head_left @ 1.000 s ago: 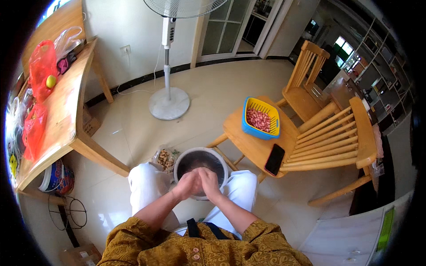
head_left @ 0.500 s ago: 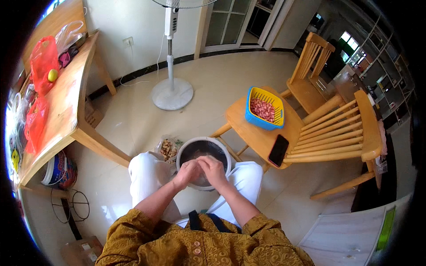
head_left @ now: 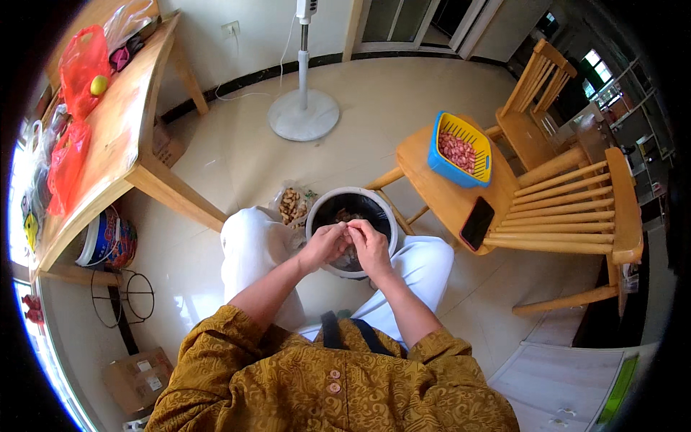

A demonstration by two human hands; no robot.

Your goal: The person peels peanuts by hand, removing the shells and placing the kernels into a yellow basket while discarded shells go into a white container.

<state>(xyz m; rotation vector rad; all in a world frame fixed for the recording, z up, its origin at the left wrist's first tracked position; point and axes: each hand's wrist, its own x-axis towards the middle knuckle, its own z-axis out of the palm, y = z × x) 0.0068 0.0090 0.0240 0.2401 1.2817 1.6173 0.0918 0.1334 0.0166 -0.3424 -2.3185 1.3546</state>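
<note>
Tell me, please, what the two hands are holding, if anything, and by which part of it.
It cannot be told: left hand and right hand meet above the bucket, but anything between their fingers is hidden or too small.

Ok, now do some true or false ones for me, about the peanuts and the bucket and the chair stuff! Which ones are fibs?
1. The yellow-and-blue basket holds reddish-pink shelled peanuts. True.
2. The clear bag of unshelled peanuts is on the table. False: it is on the floor, beside the round bucket.
3. The smartphone lies on the wooden chair seat. True.
4. The person's hands are far apart. False: the left hand and right hand are close together over the bucket.
5. The trousers are white. True.
</note>
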